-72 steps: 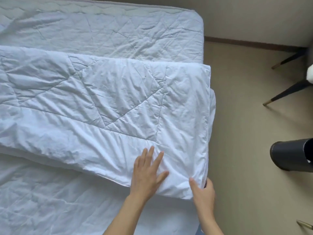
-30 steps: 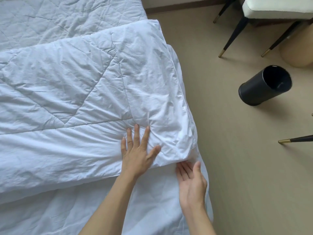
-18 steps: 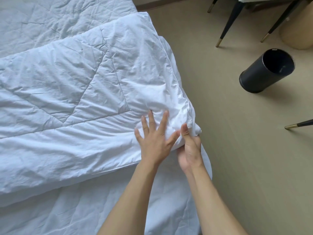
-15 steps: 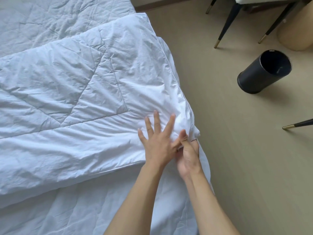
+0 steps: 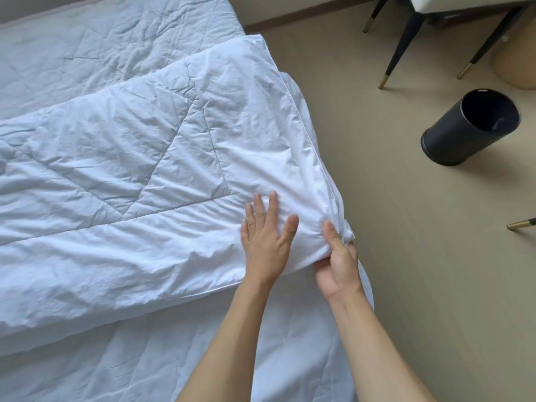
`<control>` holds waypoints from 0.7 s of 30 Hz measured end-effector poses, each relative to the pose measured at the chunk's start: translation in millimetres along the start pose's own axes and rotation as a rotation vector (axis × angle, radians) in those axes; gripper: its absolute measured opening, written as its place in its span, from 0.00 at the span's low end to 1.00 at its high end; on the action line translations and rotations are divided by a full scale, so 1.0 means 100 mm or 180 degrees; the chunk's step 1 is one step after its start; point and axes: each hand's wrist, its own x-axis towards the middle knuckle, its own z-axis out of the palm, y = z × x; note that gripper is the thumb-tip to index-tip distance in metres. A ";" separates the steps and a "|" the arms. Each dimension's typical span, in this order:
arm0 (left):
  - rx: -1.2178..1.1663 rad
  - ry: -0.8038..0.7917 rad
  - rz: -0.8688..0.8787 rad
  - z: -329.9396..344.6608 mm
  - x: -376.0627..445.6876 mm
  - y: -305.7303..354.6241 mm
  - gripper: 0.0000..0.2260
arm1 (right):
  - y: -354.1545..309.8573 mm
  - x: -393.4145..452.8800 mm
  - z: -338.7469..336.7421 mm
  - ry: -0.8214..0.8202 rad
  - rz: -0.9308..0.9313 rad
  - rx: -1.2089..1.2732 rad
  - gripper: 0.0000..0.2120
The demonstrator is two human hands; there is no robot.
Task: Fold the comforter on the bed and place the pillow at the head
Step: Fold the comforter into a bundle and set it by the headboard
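Head view: left hand [image 5: 268, 239] fingers spread, pinning comforter [image 5: 139, 175]; right hand [image 5: 338, 262] pinches corner beside them, probably squaring layers.

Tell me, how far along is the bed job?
Done: the comforter already lies folded in layers across the bed. In hand: the right hand pinches its corner, and the left hand presses flat beside it. Left: more folding perhaps; no pillow is in view.
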 end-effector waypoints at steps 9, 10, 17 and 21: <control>-0.1130 0.0416 0.0179 -0.35 -0.09 0.15 0.42 | -0.01 -0.53 0.74 -0.0577 -0.0577 -0.0097 0.20; -0.1395 0.0484 0.0267 -0.47 -0.11 0.14 0.42 | 0.01 -0.62 0.87 -0.0706 -0.0645 -0.0149 0.20; -0.2652 0.0704 0.0699 -1.81 -0.42 -0.33 0.34 | 0.80 -1.36 1.95 -0.1473 -0.1039 -0.1000 0.19; -0.3135 0.0676 0.0753 -2.81 -0.71 -1.06 0.32 | 1.72 -1.84 2.61 -0.1724 -0.1274 -0.1558 0.16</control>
